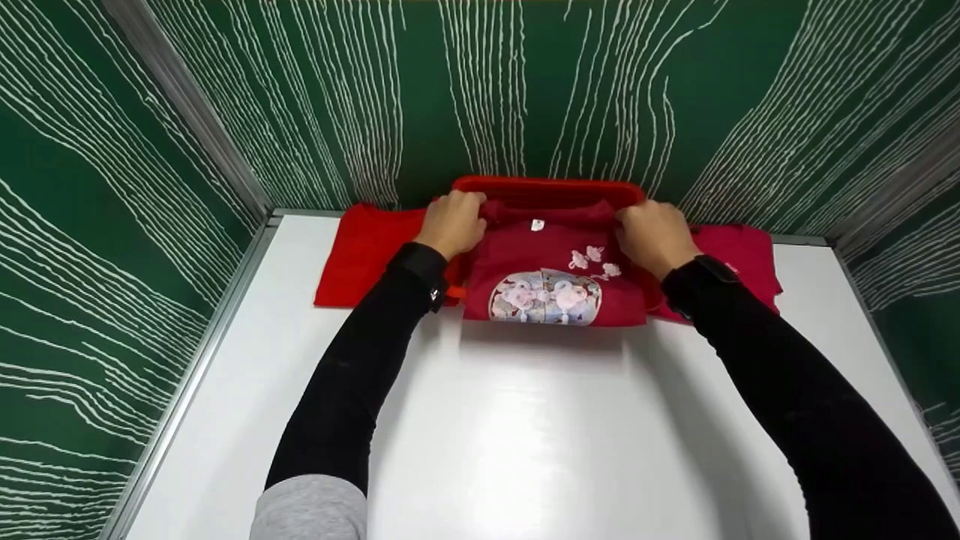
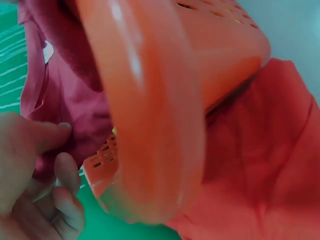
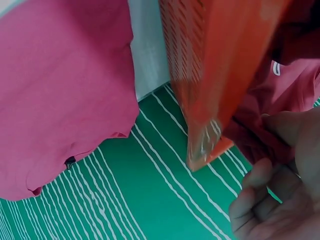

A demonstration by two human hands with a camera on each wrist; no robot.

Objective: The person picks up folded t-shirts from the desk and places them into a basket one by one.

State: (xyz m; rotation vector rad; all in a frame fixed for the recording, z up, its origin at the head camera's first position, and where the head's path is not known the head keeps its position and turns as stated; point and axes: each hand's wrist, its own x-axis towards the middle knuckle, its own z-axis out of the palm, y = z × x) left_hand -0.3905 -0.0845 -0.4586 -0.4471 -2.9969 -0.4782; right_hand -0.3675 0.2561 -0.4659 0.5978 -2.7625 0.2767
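Dark red printed shirt [image 1: 551, 251] held by both hands over a red basket [image 1: 551, 183].
One upper corner of the shirt is pinched between thumb and fingers in the grip of the left hand [image 1: 453, 225]; the other upper corner is pinched likewise in the grip of the right hand [image 1: 657, 237]. The collar and white label [image 1: 537, 225] are turned toward the basket's far rim, and its near side is covered by the printed front. At the far edge of the white surface [image 1: 525, 435], the basket is flanked by a red garment [image 1: 367, 255] on the left and a pinkish-red garment [image 1: 741, 259] on the right.
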